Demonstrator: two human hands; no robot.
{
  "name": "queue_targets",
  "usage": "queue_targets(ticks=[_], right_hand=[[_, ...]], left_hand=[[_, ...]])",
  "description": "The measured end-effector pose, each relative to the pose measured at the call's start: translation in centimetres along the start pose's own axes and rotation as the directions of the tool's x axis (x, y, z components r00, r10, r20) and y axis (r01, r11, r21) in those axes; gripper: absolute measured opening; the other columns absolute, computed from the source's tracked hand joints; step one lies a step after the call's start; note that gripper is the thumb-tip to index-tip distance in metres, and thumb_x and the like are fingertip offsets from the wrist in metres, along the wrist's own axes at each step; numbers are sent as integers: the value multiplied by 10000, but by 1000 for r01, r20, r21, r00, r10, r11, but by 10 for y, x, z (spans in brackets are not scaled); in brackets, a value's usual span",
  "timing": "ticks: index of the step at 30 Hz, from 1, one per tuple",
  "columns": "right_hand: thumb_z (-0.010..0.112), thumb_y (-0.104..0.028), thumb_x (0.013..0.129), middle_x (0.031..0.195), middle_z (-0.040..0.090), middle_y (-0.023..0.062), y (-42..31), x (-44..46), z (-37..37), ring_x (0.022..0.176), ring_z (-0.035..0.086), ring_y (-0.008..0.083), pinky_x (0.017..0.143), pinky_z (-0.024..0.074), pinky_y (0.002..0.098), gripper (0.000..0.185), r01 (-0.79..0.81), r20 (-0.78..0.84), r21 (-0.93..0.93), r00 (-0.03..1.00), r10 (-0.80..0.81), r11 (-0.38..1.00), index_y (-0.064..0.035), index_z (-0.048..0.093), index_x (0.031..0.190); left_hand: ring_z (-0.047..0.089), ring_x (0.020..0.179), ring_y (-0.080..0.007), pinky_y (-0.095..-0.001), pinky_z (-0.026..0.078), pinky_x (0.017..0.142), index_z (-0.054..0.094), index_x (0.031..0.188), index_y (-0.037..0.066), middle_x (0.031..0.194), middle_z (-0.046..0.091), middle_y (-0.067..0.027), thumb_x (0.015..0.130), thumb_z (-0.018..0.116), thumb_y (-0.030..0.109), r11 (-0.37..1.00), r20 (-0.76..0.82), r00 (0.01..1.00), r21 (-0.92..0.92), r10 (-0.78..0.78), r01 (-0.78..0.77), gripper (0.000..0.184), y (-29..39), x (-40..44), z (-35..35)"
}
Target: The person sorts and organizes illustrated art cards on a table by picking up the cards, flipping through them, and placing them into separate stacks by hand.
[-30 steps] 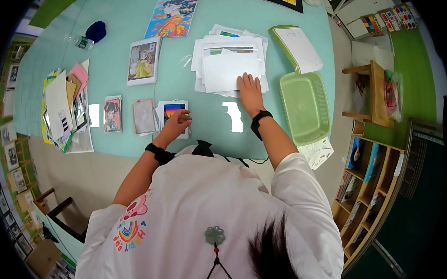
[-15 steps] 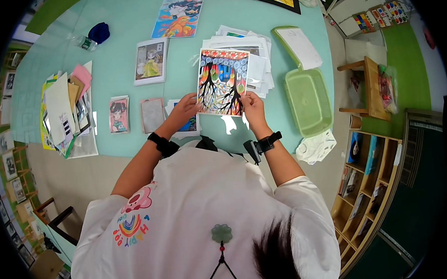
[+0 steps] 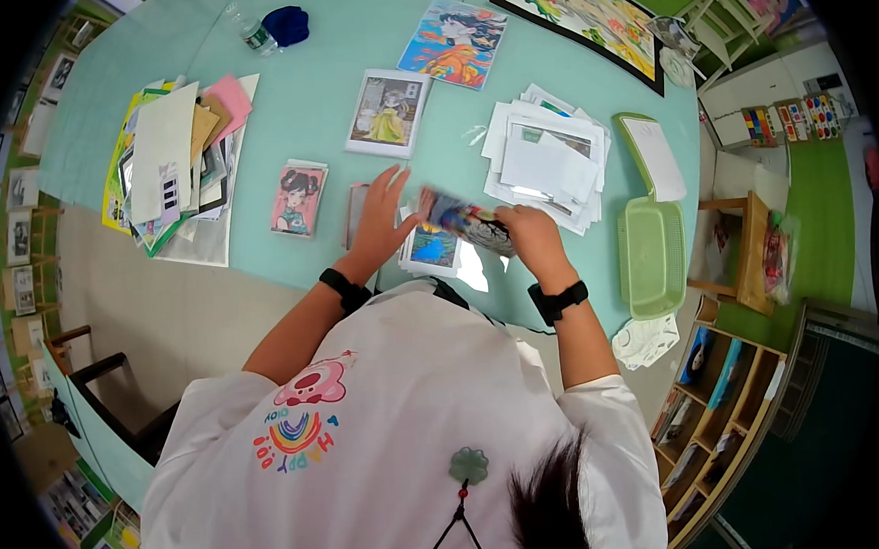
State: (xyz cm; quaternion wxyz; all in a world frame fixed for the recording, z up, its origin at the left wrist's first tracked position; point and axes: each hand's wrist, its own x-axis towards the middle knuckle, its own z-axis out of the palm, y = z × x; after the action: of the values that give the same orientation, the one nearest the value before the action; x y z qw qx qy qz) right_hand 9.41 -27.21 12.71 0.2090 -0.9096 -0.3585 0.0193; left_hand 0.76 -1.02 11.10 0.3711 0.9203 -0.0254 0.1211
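My right hand [image 3: 538,243] grips the right end of a colourful tree picture [image 3: 467,219], which is tilted and blurred. My left hand [image 3: 380,223] has its fingers spread at the picture's left end; whether it touches is unclear. Beneath the picture lies a small stack with a blue and yellow print [image 3: 434,250] on top. A pinkish-framed card [image 3: 355,211] is partly hidden behind my left hand. Left of it sits a pink stack showing a girl with buns [image 3: 299,199]. White-backed sheets [image 3: 549,162] form a loose pile beyond my right hand.
A green basket [image 3: 652,260] and its green lid [image 3: 652,157] are at the right. Mixed papers [image 3: 165,164] are heaped at the left. Farther back lie two pictures, a bottle [image 3: 255,34], a dark blue cloth [image 3: 286,26] and a framed painting [image 3: 585,18].
The tree picture has been lifted from the white pile, brought left and tilted over the small stack. My left hand has let go and spread its fingers. The camera view has turned.
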Motion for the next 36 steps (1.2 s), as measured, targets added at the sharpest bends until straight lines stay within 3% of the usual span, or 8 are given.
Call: queue_targets(ticks=[2, 5, 8, 10, 11, 18, 25, 36], right_hand=[[580, -82, 732, 716, 566, 93, -19, 26, -11, 711, 565, 288, 634, 444, 388, 114, 167, 103, -49, 981, -161, 985, -86, 619, 839], [568, -77, 734, 686, 535, 56, -49, 60, -16, 731, 546, 239, 720, 420, 354, 62, 218, 42, -86, 976, -215, 972, -88, 612, 777], [628, -129, 752, 914, 564, 110, -54, 84, -14, 918, 534, 277, 857, 391, 386, 242, 185, -86, -65, 978, -190, 981, -60, 594, 982], [654, -162, 765, 1070, 550, 159, -66, 96, -20, 1026, 512, 318, 909, 376, 419, 379, 121, -319, -79, 937, -140, 989, -53, 557, 1115], [665, -188, 786, 1219, 474, 208, -57, 92, -11, 1127, 451, 373, 950, 351, 457, 507, 42, -273, 4, 961, -40, 999, -48, 480, 1236], [657, -158, 793, 1189, 511, 203, -25, 47, 39, 1108, 477, 367, 920, 388, 446, 398, -152, -99, 98, 982, 162, 983, -25, 542, 1150], [653, -156, 803, 1136, 550, 205, -8, 24, 54, 1049, 518, 371, 891, 426, 434, 336, -303, -9, 146, 951, 308, 942, -17, 581, 1100], [643, -121, 791, 1162, 521, 232, 50, 30, 83, 1095, 476, 393, 952, 391, 432, 385, -447, -157, 89, 876, 456, 890, 8, 536, 1138]], left_hand=[[450, 1176, -340, -388, 377, 965, 493, 1266, 71, 1281, 483, -159, 821, 594, 85, 960, 38, 980, 195, 197, -200, 457, 14, 11, -22], [553, 1023, -322, -392, 429, 889, 593, 1137, 46, 1063, 607, -161, 783, 605, 102, 991, 376, 917, 37, -135, 130, 358, -16, 7, -19], [623, 832, -256, -347, 472, 782, 616, 1084, 24, 883, 655, -135, 821, 573, 89, 991, 31, 998, -125, -48, 52, 274, -54, -4, -8], [618, 786, -211, -315, 474, 736, 606, 1088, 10, 866, 659, -126, 840, 572, 89, 908, 14, 950, -290, -313, 303, 263, -74, 3, -16], [616, 763, -188, -300, 475, 714, 601, 1090, 4, 857, 661, -122, 849, 572, 89, 831, 25, 898, -369, -439, 416, 258, -85, 7, -21], [597, 725, -119, -253, 466, 660, 604, 1083, -11, 826, 675, -98, 830, 623, 90, 705, -34, 829, -547, -558, 452, 273, -214, 75, -19], [632, 760, -203, -306, 498, 693, 594, 1122, -16, 886, 664, -140, 797, 654, 137, 801, -54, 804, -153, -592, 579, 364, -262, 118, 5], [523, 984, -353, -403, 442, 854, 568, 1124, -2, 1063, 532, -197, 683, 736, 153, 914, -104, 935, 200, -339, 354, 497, -263, 102, 28]])
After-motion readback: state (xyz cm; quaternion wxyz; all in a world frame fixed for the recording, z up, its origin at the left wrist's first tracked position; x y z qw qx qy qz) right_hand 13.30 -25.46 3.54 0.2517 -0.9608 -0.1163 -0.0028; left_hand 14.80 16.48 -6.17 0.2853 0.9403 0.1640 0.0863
